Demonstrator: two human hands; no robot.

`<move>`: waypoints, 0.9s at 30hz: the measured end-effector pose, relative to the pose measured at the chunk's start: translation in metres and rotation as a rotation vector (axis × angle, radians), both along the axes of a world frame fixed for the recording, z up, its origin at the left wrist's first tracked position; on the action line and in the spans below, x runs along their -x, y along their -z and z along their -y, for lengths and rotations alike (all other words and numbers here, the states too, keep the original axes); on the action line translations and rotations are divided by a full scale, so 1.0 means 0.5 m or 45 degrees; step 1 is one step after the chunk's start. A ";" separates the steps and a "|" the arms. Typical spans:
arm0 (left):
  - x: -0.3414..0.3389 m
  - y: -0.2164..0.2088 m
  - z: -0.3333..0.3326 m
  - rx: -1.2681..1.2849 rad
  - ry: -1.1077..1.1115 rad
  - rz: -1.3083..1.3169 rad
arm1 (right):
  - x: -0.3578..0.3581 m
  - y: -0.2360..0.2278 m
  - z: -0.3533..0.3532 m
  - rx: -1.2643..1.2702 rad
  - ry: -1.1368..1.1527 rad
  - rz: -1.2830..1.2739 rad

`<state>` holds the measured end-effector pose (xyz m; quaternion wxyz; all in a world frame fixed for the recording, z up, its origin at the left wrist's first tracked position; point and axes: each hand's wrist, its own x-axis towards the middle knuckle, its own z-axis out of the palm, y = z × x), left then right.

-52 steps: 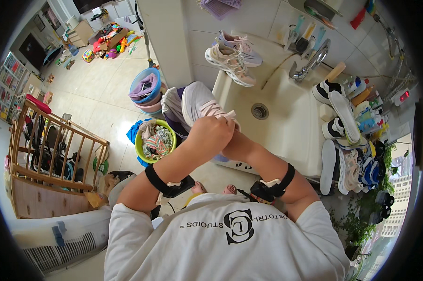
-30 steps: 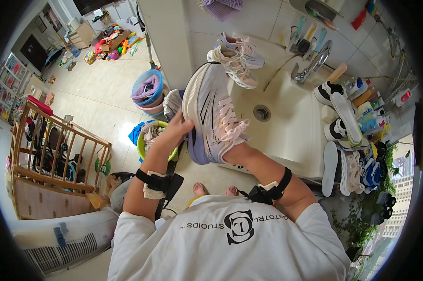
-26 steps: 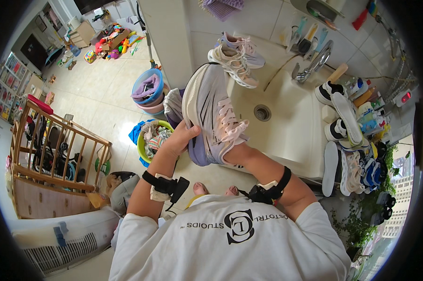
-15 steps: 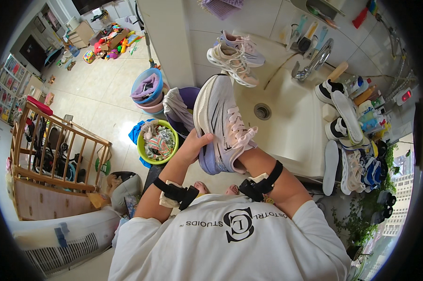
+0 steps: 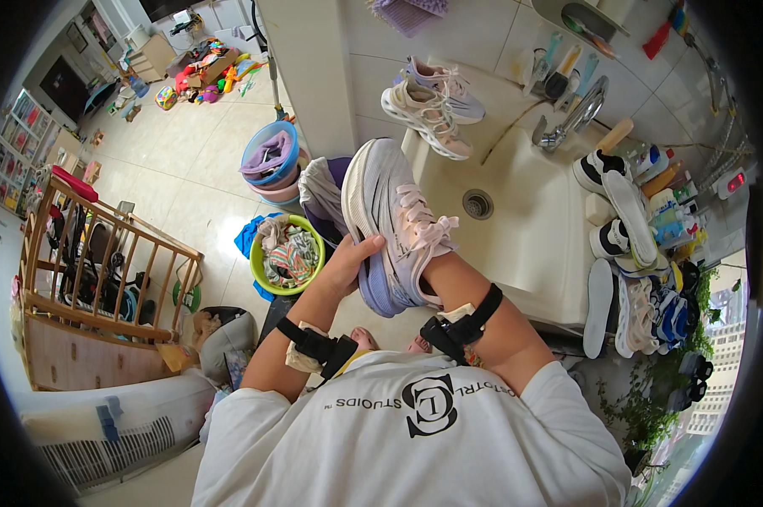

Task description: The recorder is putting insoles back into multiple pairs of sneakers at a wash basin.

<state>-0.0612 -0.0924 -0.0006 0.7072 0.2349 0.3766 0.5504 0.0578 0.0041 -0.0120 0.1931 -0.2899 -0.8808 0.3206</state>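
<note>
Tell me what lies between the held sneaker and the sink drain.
In the head view, only the bare pale sink shows between the held sneaker and the drain.

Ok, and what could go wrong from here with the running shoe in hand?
First, the white-and-lavender running shoe might slip: the left hand grips its side, but the right hand is hidden by the shoe, so its hold cannot be judged.

Second, the toe points up toward the cream sneaker at the corner of the sink; a careless lift could knock that sneaker into the sink.
</note>
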 end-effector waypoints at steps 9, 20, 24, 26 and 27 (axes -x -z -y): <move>0.003 0.010 -0.002 -0.048 0.034 0.016 | -0.004 -0.010 -0.001 0.020 0.011 0.028; -0.016 -0.022 -0.005 -0.070 -0.045 -0.031 | -0.020 -0.043 0.003 0.058 -0.010 0.066; -0.011 -0.006 -0.002 -0.022 -0.043 -0.007 | -0.011 -0.064 0.005 0.081 -0.085 0.107; -0.011 0.002 -0.005 -0.035 -0.041 0.007 | -0.016 -0.072 0.011 0.096 -0.091 0.128; -0.013 0.003 -0.006 -0.048 -0.034 0.020 | -0.018 -0.074 0.012 0.101 -0.088 0.137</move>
